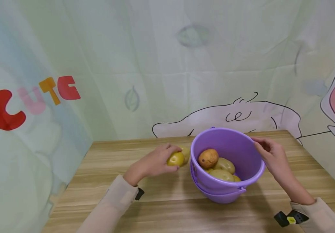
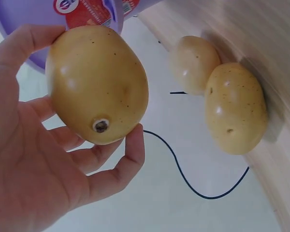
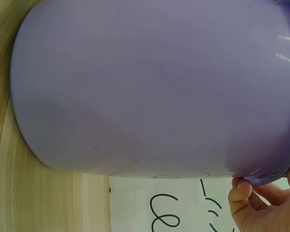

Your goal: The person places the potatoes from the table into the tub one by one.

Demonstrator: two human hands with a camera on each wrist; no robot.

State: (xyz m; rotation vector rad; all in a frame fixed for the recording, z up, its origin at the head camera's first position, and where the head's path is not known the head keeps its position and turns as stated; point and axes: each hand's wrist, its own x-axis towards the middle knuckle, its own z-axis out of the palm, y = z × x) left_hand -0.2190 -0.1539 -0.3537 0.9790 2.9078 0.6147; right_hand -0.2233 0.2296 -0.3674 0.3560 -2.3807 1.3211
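My left hand [image 1: 155, 160] grips a yellow potato [image 2: 96, 84] between thumb and fingers, left of the bucket. A dark pit with a pale ring marks its skin. In the left wrist view, two more potatoes [image 2: 236, 108] lie touching on the table; from the head, one pale potato [image 1: 186, 154] shows just behind the held one. With its thumb and fingers, my right hand [image 1: 275, 158] pinches the right rim of the purple bucket [image 1: 227, 191]. Inside lie several pale potatoes [image 1: 222, 175] and an orange-brown one [image 1: 208, 158] with a dark spot.
The bucket stands upright on a wood-grain table [image 1: 106, 184], its handle [image 1: 219, 193] hanging down at the front. A printed cloth [image 1: 132, 58] with letters and cartoon drawings hangs behind the table and along its sides.
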